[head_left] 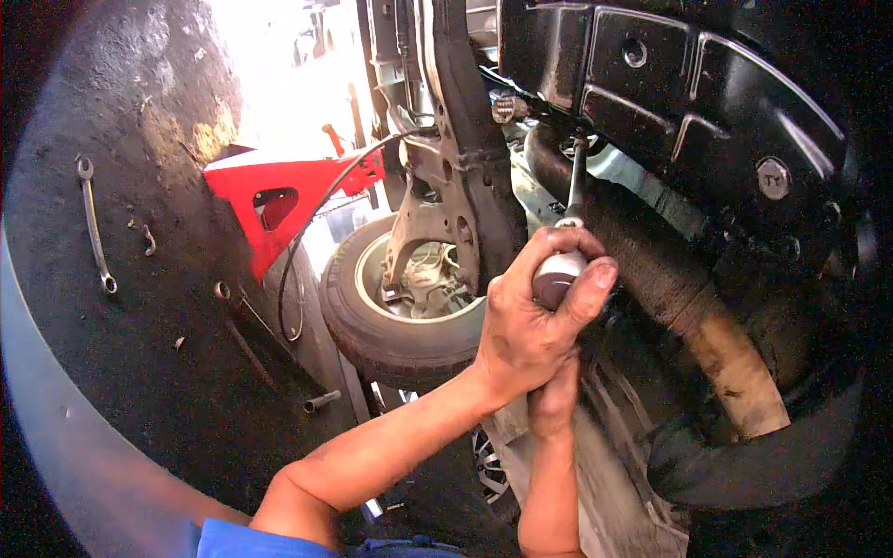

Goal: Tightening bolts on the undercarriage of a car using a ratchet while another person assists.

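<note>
My left hand (528, 339) is closed round the rounded silver-and-dark end of what looks like an impact wrench (555, 286), its thumb along the near side. Just below, my right hand (554, 402) is closed at the wrench's lower part; its fingers and the handle are mostly hidden and a little blurred. From the wrench a long, slim metal extension (578, 179) runs up to the underside of a vehicle. Its tip meets the area beside a large ribbed black panel (642, 88); the fastener there cannot be made out.
To the right runs a thick brown exhaust pipe (721, 349). A dark suspension arm (458, 177) hangs at centre, above a tyre (400, 349). Left of these stand a red metal bracket (251, 200) and a dark surface bearing a combination wrench (96, 228) and a socket (323, 402).
</note>
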The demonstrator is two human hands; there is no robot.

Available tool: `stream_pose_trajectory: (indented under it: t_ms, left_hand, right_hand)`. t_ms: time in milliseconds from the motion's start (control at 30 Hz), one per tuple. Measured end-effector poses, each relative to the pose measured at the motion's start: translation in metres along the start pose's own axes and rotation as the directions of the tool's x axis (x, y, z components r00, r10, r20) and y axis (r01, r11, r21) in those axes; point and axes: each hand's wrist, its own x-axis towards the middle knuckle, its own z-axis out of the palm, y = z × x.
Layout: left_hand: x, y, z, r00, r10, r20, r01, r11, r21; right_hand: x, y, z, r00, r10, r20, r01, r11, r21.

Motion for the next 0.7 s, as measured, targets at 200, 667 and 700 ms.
stream_pose_trajectory:
  t_ms: [200, 667, 700]
  left_hand:
    - [0.005, 0.009, 0.002, 0.992, 0.121, 0.036, -0.125, 0.900, 0.417]
    - [0.032, 0.008, 0.034, 0.924, 0.376, 0.068, -0.382, 0.903, 0.196]
    - [0.034, 0.009, 0.034, 0.900, 0.431, 0.058, -0.434, 0.880, 0.191]
  right_hand:
    - [-0.019, 0.042, -0.022, 0.995, 0.098, 0.022, -0.095, 0.992, -0.085]
    - [-0.017, 0.000, -0.027, 1.000, 0.021, -0.004, -0.021, 0.997, 0.074]
    - [-0.013, 0.003, -0.039, 1.000, 0.026, 0.006, -0.026, 0.989, 0.147]
